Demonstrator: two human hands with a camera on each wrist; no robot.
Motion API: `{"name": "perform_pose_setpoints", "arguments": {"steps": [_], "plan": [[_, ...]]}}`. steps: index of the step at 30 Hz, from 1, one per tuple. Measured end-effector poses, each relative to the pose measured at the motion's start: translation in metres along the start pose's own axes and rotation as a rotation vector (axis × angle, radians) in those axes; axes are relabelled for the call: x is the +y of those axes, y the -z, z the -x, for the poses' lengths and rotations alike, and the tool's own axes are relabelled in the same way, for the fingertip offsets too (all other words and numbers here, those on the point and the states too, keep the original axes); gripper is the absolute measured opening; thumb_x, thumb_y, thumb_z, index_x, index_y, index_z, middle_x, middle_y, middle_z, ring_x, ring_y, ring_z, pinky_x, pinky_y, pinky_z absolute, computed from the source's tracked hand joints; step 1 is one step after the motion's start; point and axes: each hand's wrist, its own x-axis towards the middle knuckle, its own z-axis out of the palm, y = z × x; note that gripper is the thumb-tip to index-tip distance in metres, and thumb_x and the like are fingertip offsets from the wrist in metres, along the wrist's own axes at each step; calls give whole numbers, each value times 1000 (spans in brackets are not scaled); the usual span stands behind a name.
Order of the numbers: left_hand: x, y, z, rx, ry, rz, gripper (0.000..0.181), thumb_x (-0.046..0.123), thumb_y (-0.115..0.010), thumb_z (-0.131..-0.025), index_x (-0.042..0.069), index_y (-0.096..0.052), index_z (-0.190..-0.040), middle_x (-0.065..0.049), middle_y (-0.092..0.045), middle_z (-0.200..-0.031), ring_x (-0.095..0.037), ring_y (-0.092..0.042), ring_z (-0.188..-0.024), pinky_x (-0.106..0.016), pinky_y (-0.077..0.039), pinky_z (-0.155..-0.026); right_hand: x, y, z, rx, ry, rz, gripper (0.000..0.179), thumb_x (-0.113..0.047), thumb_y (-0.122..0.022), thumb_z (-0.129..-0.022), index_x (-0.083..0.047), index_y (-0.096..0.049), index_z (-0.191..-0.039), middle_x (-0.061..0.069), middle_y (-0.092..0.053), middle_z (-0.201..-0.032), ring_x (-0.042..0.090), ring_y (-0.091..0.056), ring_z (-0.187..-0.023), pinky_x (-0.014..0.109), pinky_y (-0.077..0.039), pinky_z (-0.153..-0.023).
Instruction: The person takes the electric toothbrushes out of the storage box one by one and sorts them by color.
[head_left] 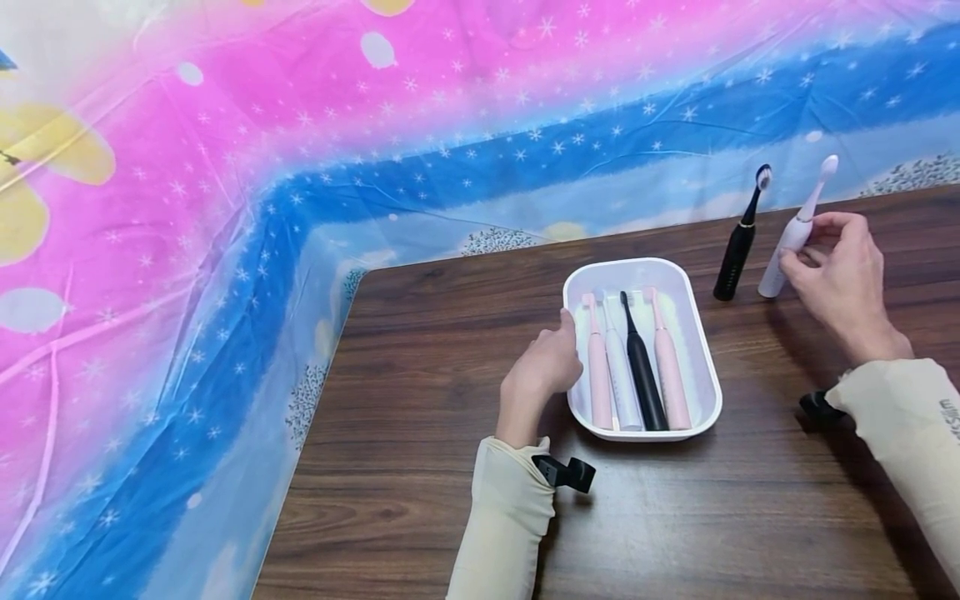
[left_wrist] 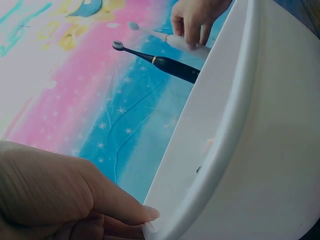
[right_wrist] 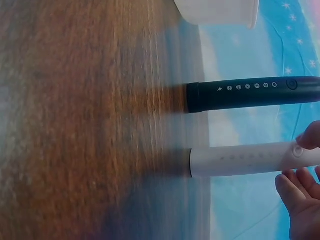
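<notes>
My right hand point(head_left: 843, 275) holds a white electric toothbrush point(head_left: 791, 242) upright on the table between thumb and fingers. In the right wrist view, the thumb lies by the button of that white toothbrush point(right_wrist: 240, 160). A black electric toothbrush point(head_left: 737, 250) stands upright just to its left, untouched. My left hand point(head_left: 543, 358) pinches the left rim of a white plastic bin point(head_left: 708, 375), its thumb over the edge in the left wrist view. Inside lie two pink toothbrushes, including one on the right point(head_left: 670, 367), with a white one point(head_left: 622, 375) and a black one point(head_left: 645, 375) between them.
The dark wooden table point(head_left: 390, 433) reaches back to a hanging pink and blue cloth point(head_left: 450, 158) with snowflakes, which also runs down the table's left side. A black camera mount point(head_left: 566, 473) sits on the left wrist, and another point(head_left: 821, 408) on the right.
</notes>
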Motion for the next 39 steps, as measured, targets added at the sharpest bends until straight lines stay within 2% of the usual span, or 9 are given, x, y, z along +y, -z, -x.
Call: {"name": "perform_pose_setpoints", "arguments": {"steps": [2, 5, 9, 13, 16, 20, 26, 33, 39], "plan": [[0, 0, 0, -6, 3, 15, 68, 9, -43, -97, 9, -7, -155, -14, -63, -107, -21, -56, -89, -30, -44, -67, 0, 2, 1, 1, 1, -8, 53, -21, -58, -91, -8, -36, -137, 18, -46, -134, 12, -55, -120, 15, -43, -94], [0, 1, 0, -9, 7, 28, 68, 10, -43, -98, 10, -7, -155, -13, -62, -104, -22, -56, -88, -30, -43, -64, 0, 5, 2, 26, 6, -28, 50, -21, -59, -89, -10, -40, -134, -1, -51, -120, 1, -54, -111, 15, -43, -93], [-1, 1, 0, -4, 9, 22, 67, 10, -42, -98, 10, -7, -155, -13, -61, -114, -21, -55, -91, -30, -43, -67, -1, 7, 3, 69, -2, -23, 48, -21, -61, -88, -13, -43, -132, -25, -39, -102, -7, -50, -101, 15, -44, -94], [-2, 1, 0, -1, 9, 25, 67, 10, -42, -98, 9, -7, -155, -13, -62, -112, -22, -55, -91, -31, -44, -67, -2, 10, 5, 100, -10, -7, 49, -21, -61, -87, -14, -43, -132, -27, -38, -100, -8, -49, -100, 16, -43, -96], [-3, 1, 0, -3, 6, 31, 68, 10, -43, -98, 9, -7, -155, -13, -61, -101, -22, -56, -87, -30, -43, -63, -5, 14, 10, 113, -7, -18, 48, -19, -62, -87, -15, -44, -132, -28, -38, -100, -9, -48, -102, 16, -43, -96], [-3, 0, 0, -4, 1, 27, 68, 10, -43, -97, 9, -7, -155, -12, -61, -93, -22, -57, -83, -30, -43, -61, -10, 20, 17, 132, 1, -7, 48, -19, -61, -88, -17, -43, -133, -30, -36, -100, -9, -48, -106, 17, -41, -99], [-3, -1, 0, 1, 1, 15, 67, 10, -43, -97, 9, -8, -155, -13, -63, -105, -22, -56, -89, -30, -44, -67, -25, 29, 27, 147, 20, -18, 49, -17, -62, -88, -19, -43, -133, -30, -38, -101, -12, -47, -103, 15, -41, -98], [-2, 0, 1, 7, -8, 16, 67, 10, -42, -97, 8, -8, -155, -14, -61, -113, -21, -56, -88, -30, -44, -70, -48, 34, 47, 140, 165, -37, 48, -11, -66, -85, -17, -48, -129, -30, -42, -101, -20, -45, -98, 7, -39, -92], [-1, -1, 0, 11, -12, 0, 67, 10, -43, -97, 8, -8, -155, -14, -60, -123, -21, -55, -92, -30, -45, -74, -66, 32, 59, 148, 285, -138, 46, -1, -68, -80, -14, -53, -122, -27, -49, -101, -18, -51, -96, 2, -40, -85]]}}
